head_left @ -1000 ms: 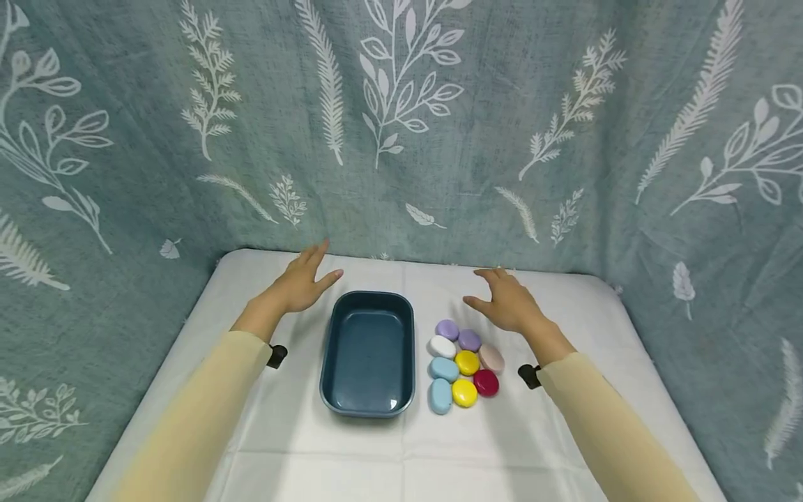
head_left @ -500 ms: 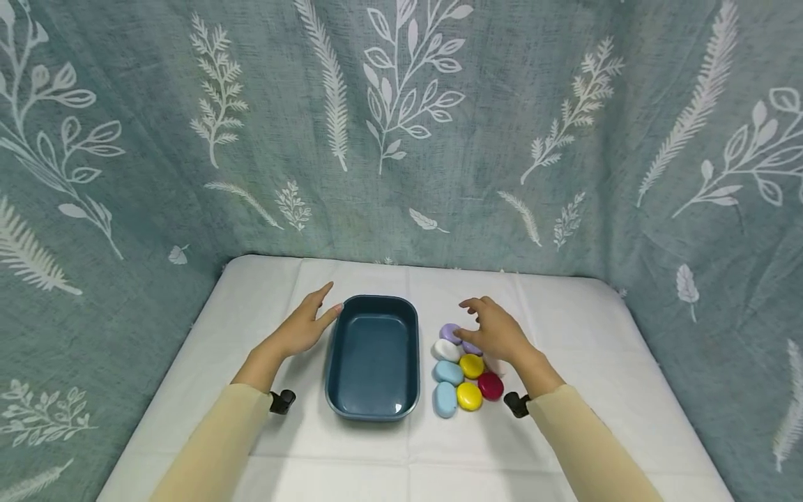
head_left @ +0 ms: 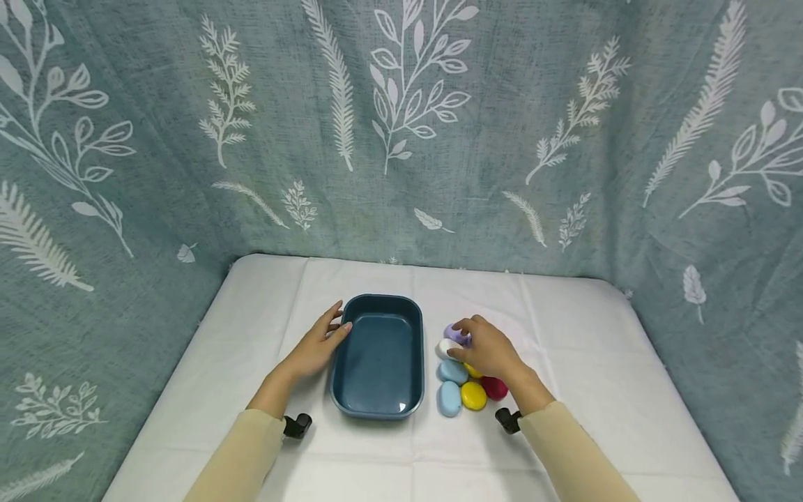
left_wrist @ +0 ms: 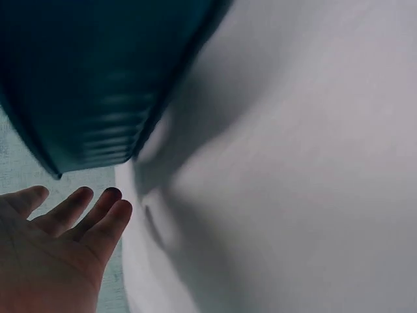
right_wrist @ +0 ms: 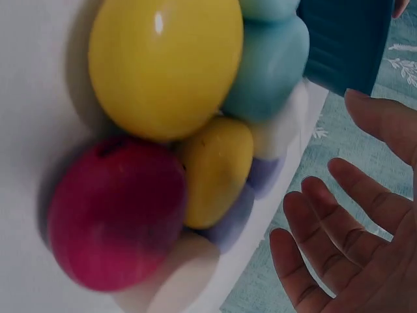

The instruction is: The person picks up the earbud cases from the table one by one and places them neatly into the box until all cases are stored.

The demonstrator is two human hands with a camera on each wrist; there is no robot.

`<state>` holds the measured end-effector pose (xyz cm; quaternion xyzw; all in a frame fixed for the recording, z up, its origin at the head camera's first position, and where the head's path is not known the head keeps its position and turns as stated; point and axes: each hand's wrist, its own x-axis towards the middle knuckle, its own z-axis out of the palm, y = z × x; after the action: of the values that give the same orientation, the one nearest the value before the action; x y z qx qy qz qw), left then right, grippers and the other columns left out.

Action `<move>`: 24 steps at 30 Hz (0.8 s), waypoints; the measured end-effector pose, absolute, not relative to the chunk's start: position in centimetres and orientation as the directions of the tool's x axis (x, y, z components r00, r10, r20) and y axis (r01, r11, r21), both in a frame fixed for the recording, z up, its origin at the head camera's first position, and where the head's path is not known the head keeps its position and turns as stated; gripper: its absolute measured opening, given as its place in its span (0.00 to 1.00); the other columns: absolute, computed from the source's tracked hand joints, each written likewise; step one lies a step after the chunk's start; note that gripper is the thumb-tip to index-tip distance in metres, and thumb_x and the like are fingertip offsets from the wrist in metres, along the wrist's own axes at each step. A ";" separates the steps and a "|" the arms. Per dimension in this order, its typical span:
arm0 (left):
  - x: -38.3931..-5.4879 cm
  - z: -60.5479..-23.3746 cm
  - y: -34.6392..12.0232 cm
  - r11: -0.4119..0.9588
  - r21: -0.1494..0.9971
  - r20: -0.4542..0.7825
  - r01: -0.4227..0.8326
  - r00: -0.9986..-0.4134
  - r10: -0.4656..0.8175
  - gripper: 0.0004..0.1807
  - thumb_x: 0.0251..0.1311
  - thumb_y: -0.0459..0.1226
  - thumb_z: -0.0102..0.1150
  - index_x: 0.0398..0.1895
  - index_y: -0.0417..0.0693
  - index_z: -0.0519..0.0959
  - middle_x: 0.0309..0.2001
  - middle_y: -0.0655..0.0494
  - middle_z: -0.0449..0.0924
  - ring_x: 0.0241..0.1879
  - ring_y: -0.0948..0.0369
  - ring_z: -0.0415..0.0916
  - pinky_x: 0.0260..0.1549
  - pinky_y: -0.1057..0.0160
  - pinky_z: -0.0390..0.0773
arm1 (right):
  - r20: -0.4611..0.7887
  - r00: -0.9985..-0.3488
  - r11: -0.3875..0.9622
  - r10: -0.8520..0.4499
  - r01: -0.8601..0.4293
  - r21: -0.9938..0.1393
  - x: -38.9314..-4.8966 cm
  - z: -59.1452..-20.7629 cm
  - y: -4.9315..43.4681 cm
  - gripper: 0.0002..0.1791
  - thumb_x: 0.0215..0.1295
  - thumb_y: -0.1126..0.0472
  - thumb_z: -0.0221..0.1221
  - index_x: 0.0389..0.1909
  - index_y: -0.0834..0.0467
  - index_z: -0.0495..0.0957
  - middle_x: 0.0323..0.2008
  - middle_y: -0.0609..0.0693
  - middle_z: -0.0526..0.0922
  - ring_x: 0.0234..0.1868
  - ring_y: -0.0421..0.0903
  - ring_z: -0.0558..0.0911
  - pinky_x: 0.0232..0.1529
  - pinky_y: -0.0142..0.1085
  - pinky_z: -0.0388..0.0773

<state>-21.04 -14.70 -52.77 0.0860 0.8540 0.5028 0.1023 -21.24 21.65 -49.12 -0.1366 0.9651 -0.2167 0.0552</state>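
A dark teal rectangular tray (head_left: 377, 362) stands on the white cloth. At its upper left rim is my left hand (head_left: 316, 348), with the thumb over the edge; contact cannot be told. The left wrist view shows those fingers (left_wrist: 104, 228) spread out. My right hand (head_left: 489, 348) hovers over a cluster of smooth, glossy rounded pieces, its fingers loosely bent and holding nothing. Around it lie a white piece (head_left: 447, 348), a purple one (head_left: 456, 335), light blue ones (head_left: 449, 399), yellow ones (head_left: 473, 395) and a red one (head_left: 495, 388). A pale pink piece (right_wrist: 186, 274) shows in the right wrist view.
The white-covered table (head_left: 351, 460) ends at a grey-green leaf-patterned curtain (head_left: 401, 209) on the back and sides. A strip of cloth separates the tray from the rounded pieces. Small black devices (head_left: 297, 426) are worn at both wrists.
Both hands have come down and nearer. My left hand has moved right to the tray's rim, and my right hand has moved over the rounded pieces, hiding some. The tray stays put.
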 end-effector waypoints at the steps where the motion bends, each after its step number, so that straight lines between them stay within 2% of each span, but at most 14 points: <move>1: -20.9 -53.0 -14.6 0.472 0.881 -0.091 0.041 -0.963 0.254 0.42 0.65 0.66 0.42 0.77 0.68 0.42 0.76 0.51 0.50 0.73 0.46 0.55 0.69 0.42 0.59 | -0.049 -0.957 0.871 -0.286 -0.239 -0.429 -21.2 -49.3 21.5 0.28 0.56 0.47 0.68 0.56 0.54 0.77 0.46 0.53 0.78 0.43 0.47 0.78 0.47 0.46 0.79; 4: -20.6 -53.7 -14.3 0.453 0.891 -0.104 0.021 -0.962 0.250 0.41 0.67 0.63 0.42 0.77 0.70 0.39 0.77 0.51 0.48 0.73 0.46 0.54 0.70 0.42 0.57 | -0.055 -0.959 0.881 -0.279 -0.233 -0.411 -21.0 -49.7 21.2 0.29 0.56 0.47 0.68 0.56 0.54 0.77 0.44 0.52 0.77 0.40 0.46 0.77 0.44 0.43 0.79; 7: -20.3 -54.2 -14.0 0.428 0.904 -0.121 -0.002 -0.961 0.249 0.38 0.69 0.61 0.41 0.76 0.76 0.36 0.78 0.52 0.45 0.75 0.47 0.50 0.72 0.43 0.52 | -0.056 -0.962 0.892 -0.269 -0.227 -0.391 -21.0 -50.0 20.9 0.28 0.55 0.47 0.69 0.56 0.54 0.77 0.41 0.52 0.77 0.37 0.45 0.76 0.40 0.41 0.78; 11: -20.0 -54.8 -14.0 0.403 0.915 -0.135 -0.017 -0.954 0.266 0.34 0.72 0.59 0.38 0.73 0.84 0.35 0.78 0.62 0.37 0.77 0.54 0.40 0.74 0.44 0.45 | -0.075 -0.969 0.910 -0.237 -0.195 -0.365 -21.1 -50.3 20.4 0.27 0.56 0.47 0.68 0.55 0.52 0.78 0.40 0.51 0.76 0.35 0.45 0.76 0.37 0.40 0.76; 14: -19.9 -55.2 -14.0 0.379 0.925 -0.123 -0.006 -0.951 0.284 0.31 0.74 0.55 0.36 0.72 0.86 0.34 0.77 0.71 0.34 0.78 0.58 0.34 0.74 0.44 0.40 | -0.084 -0.973 0.924 -0.215 -0.175 -0.340 -21.2 -50.5 20.0 0.26 0.57 0.45 0.67 0.54 0.51 0.78 0.39 0.49 0.75 0.34 0.44 0.76 0.36 0.40 0.76; 17: -19.9 -55.5 -13.9 0.353 0.936 -0.110 -0.002 -0.951 0.287 0.31 0.75 0.52 0.35 0.73 0.84 0.35 0.77 0.74 0.34 0.78 0.59 0.33 0.74 0.43 0.39 | -0.078 -0.975 0.929 -0.208 -0.171 -0.328 -21.3 -50.7 19.7 0.25 0.57 0.46 0.67 0.54 0.51 0.79 0.39 0.50 0.75 0.32 0.45 0.76 0.34 0.40 0.76; 24: -19.4 -54.6 -13.8 0.332 0.942 -0.154 -0.058 -0.950 0.272 0.30 0.76 0.50 0.34 0.76 0.76 0.40 0.78 0.66 0.38 0.77 0.57 0.36 0.74 0.43 0.39 | -0.056 -0.970 0.936 -0.237 -0.213 -0.279 -21.6 -51.2 19.5 0.24 0.58 0.47 0.67 0.53 0.53 0.79 0.38 0.51 0.77 0.31 0.45 0.75 0.34 0.39 0.76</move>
<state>-19.38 -13.77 -54.64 0.0668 0.8033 0.5741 0.1438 -21.56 19.53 -51.20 -0.1144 0.9830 -0.1368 0.0444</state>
